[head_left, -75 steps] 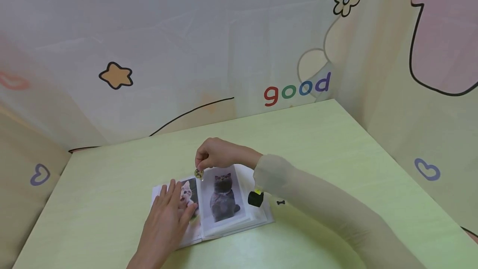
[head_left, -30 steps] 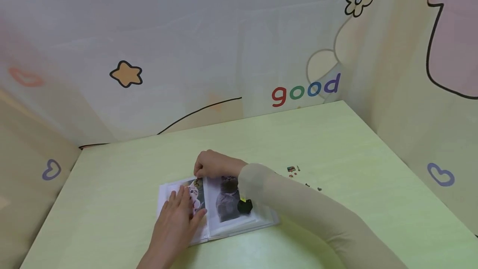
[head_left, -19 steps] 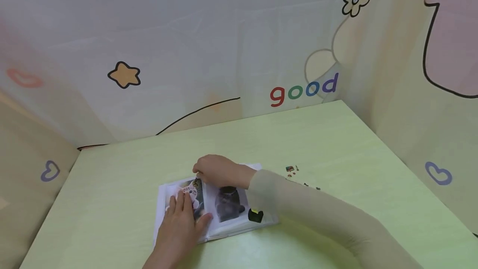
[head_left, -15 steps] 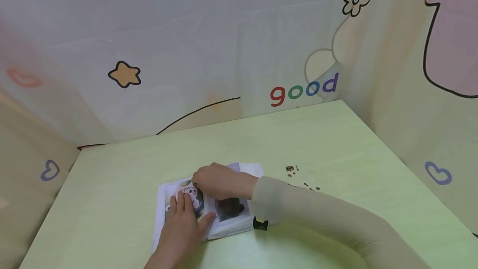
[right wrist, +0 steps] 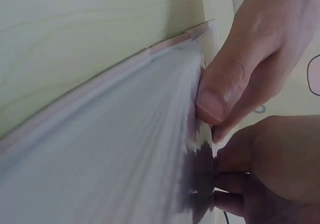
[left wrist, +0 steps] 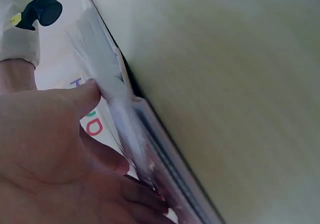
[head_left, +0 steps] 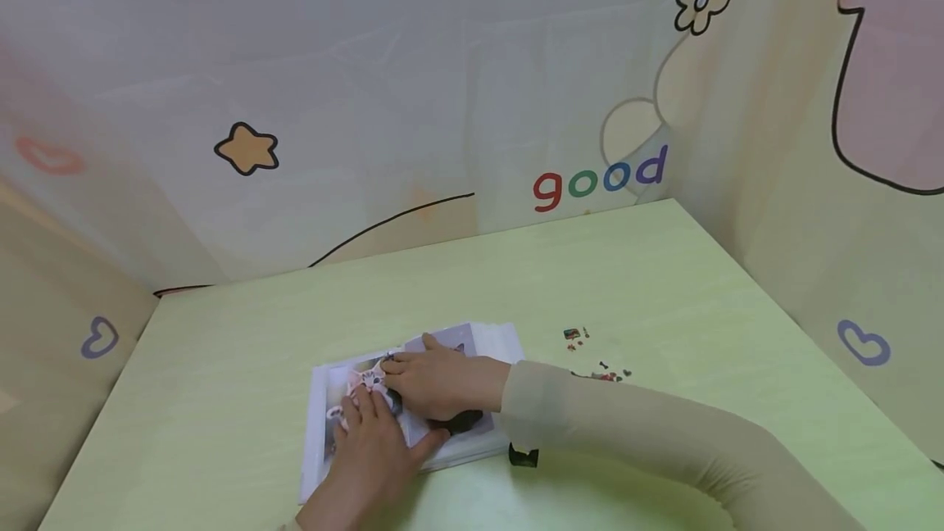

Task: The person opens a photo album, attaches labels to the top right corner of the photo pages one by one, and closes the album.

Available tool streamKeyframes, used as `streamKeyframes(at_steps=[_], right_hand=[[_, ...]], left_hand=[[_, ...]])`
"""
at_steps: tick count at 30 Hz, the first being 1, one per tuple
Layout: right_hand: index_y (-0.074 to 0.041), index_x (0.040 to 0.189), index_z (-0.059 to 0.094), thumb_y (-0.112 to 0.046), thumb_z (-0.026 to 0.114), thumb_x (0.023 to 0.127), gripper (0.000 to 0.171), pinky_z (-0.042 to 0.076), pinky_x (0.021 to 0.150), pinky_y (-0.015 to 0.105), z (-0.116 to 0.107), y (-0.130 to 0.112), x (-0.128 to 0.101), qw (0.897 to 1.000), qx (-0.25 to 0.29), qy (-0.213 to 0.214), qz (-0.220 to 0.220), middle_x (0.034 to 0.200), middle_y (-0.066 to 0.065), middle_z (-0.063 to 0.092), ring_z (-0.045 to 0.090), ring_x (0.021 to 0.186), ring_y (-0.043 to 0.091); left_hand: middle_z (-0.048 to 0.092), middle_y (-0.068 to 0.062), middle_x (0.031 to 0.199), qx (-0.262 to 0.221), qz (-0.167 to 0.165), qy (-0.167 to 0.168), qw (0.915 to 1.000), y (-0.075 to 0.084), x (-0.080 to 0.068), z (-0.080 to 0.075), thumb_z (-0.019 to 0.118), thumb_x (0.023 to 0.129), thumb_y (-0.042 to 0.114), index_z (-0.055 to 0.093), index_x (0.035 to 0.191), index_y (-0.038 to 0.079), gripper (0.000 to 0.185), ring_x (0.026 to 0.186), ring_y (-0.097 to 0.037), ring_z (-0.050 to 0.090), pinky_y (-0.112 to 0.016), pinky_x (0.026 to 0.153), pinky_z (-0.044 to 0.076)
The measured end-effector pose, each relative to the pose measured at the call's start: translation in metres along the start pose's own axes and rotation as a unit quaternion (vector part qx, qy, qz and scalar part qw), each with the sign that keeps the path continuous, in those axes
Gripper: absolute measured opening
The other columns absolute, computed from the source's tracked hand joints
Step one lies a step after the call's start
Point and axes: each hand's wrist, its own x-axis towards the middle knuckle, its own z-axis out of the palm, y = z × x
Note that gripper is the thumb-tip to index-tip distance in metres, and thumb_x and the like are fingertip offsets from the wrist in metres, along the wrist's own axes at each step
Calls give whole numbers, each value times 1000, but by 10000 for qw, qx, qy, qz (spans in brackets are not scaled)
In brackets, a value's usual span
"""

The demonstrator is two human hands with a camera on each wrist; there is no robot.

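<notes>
The left hand (head_left: 376, 437) and right hand (head_left: 435, 383) touch the book (head_left: 496, 342), fingers nearly straight, gripping nothing; their tips meet on a kitten picture (head_left: 369, 378).

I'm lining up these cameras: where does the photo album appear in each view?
Head: the photo album, open, lower middle.
Left wrist: edge-on, slanting from upper left to bottom.
Right wrist: fanned page edges fill the lower left.
Shared landmark: the left hand: head, lower middle; left wrist, left; right wrist, upper right.
</notes>
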Motion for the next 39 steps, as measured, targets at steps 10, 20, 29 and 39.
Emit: streamKeyframes(at_steps=[10, 20, 29, 39], right_hand=[[-20, 157, 45, -28, 49, 109, 49, 22, 121, 60, 2, 5, 8, 9994, 346, -70, 23, 164, -6, 37, 32, 151, 13], [-18, 154, 49, -33, 53, 108, 49, 26, 121, 56, 3, 5, 11, 9996, 238, 38, 144, 162, -4, 41, 35, 150, 14], [-16, 159, 42, -42, 46, 110, 55, 25, 122, 55, 6, -5, 2, 9971, -743, 24, 160, 166, -3, 34, 30, 153, 14], [-16, 157, 45, -42, 48, 109, 55, 23, 122, 57, 2, -5, -1, 9998, -157, -3, 155, 165, -3, 35, 29, 152, 13]], left_hand=[[26, -52, 149, 574, -61, -155, 9982, 5, 4, -1, 61, 89, 74, 31, 142, -30, 121, 139, -67, 28, -76, 103, 36], [30, -52, 147, 770, 14, -202, 9968, 5, 4, -3, 60, 89, 74, 34, 140, -31, 119, 137, -67, 32, -75, 101, 39], [33, -52, 145, 831, 72, -213, 9963, 6, 3, -4, 59, 89, 75, 35, 139, -31, 120, 135, -66, 34, -75, 98, 41], [34, -52, 144, 890, 114, -193, 9958, 5, 3, -3, 57, 90, 75, 36, 139, -31, 118, 135, -66, 34, -74, 98, 42]])
